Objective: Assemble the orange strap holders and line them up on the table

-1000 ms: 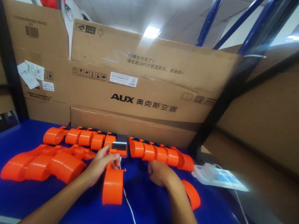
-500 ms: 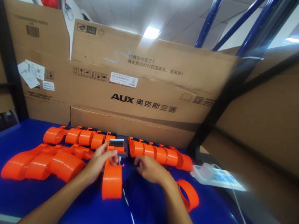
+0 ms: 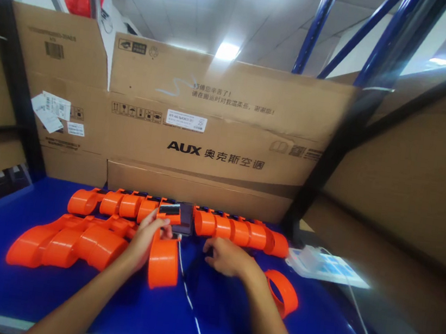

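Two bare hands are over the blue desk (image 3: 137, 320). The left hand (image 3: 147, 242) grasps one orange piece (image 3: 163, 263), its black-and-pale top showing above the fingers and its loop below them. Take that piece as the middle of a clock, with the cardboard (image 3: 220, 128) at twelve: one dark box (image 3: 188, 221) is just beyond it at one, and one white cable (image 3: 190, 299) trails towards five. The back-row rings (image 3: 110, 203) at ten number four plain to see; the far rings (image 3: 239, 232) at half past two make five. The front bunch (image 3: 60, 248) at nine shows at least three. One lone ring (image 3: 291, 295) lies between three and four; one power strip (image 3: 335, 266) is farther out at three. The right hand (image 3: 227, 256), nearer in at three, has its grip half curled, and I can't tell whether its fingertips pinch anything. The left hand and the piece cover the near end of the ten o'clock row, overlaps spoil an exact count of the bunch, and the right forearm hides part of the lone ring.
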